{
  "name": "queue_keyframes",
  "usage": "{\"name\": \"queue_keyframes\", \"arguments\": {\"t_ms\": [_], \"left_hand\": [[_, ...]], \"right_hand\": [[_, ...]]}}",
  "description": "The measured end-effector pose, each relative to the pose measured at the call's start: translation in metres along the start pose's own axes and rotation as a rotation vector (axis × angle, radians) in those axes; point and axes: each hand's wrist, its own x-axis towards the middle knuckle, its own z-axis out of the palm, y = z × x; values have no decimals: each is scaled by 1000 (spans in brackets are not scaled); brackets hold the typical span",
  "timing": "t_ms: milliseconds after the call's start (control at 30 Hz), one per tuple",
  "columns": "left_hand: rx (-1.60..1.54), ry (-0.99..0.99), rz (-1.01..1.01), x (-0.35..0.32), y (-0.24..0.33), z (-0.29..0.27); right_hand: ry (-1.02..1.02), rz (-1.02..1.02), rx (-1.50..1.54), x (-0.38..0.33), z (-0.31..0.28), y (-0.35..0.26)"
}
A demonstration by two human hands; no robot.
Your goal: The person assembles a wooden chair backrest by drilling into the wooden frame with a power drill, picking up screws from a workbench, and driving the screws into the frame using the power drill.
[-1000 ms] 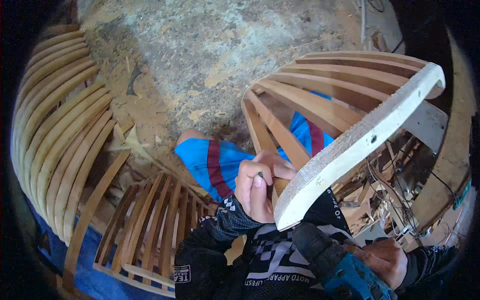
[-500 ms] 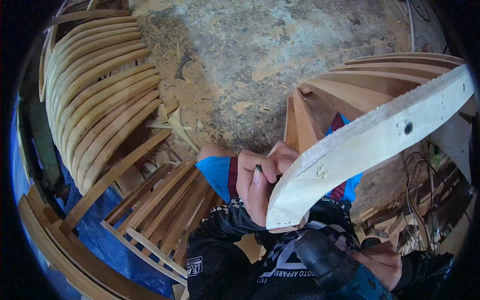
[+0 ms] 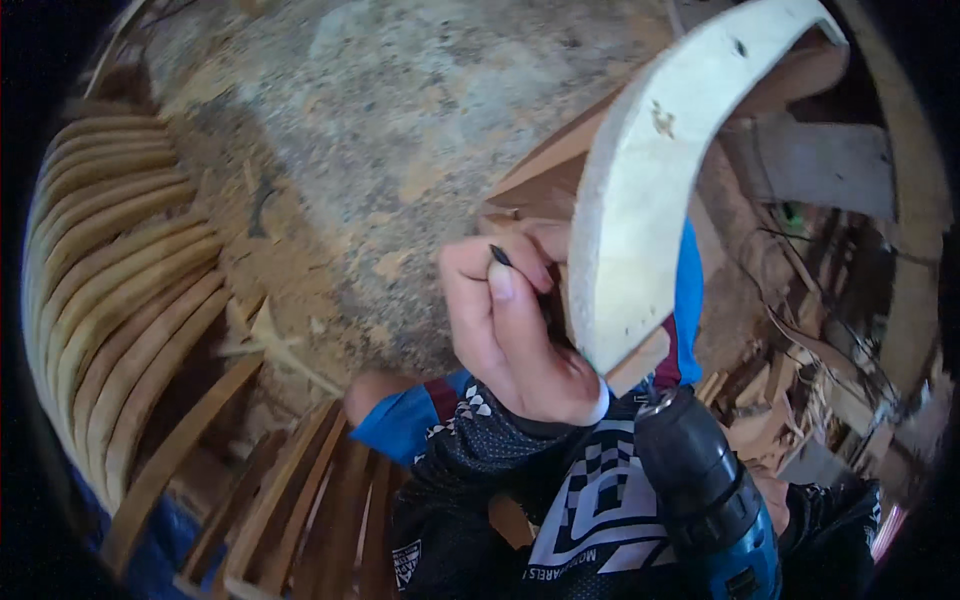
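Note:
A pale curved wooden piece (image 3: 640,200) stands tilted before me, its near end low in the middle. Close against its left side is my left hand (image 3: 520,330), closed, with a small black screw (image 3: 500,256) pinched between thumb and index finger. My right hand (image 3: 772,500) is wrapped round a blue and black cordless drill (image 3: 700,470), which hides most of its fingers. The drill points upward, its chuck just below the piece's near end; whether the bit touches the wood I cannot tell. Brown wooden slats (image 3: 545,170) reach behind the curved piece.
On the left lies a row of curved wooden ribs (image 3: 120,270), with a slatted wooden frame (image 3: 300,500) nearer to me. Wood offcuts (image 3: 775,400) and thin cables (image 3: 770,290) lie at the right. The concrete floor (image 3: 400,100) is strewn with sawdust.
The curved wooden piece has swung more upright. The drill has turned from slanting left to pointing up, its tip now near the piece's lower end. My view has shifted rightward.

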Motion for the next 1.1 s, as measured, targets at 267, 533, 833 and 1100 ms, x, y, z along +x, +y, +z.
{"name": "queue_keyframes", "arguments": {"t_ms": [267, 533, 833, 1100], "left_hand": [[-133, -42, 7, 1, -6, 7], [86, 32, -107, -2, 6, 9], [64, 48, -72, -3, 7, 6], [-5, 119, -144, -10, 0, 7]], "right_hand": [[219, 109, -124, -21, 21, -51], [312, 302, -163, -24, 11, -112], [146, 375, -317, -4, -11, -145], [-87, 363, -444, 24, -56, -166]]}}
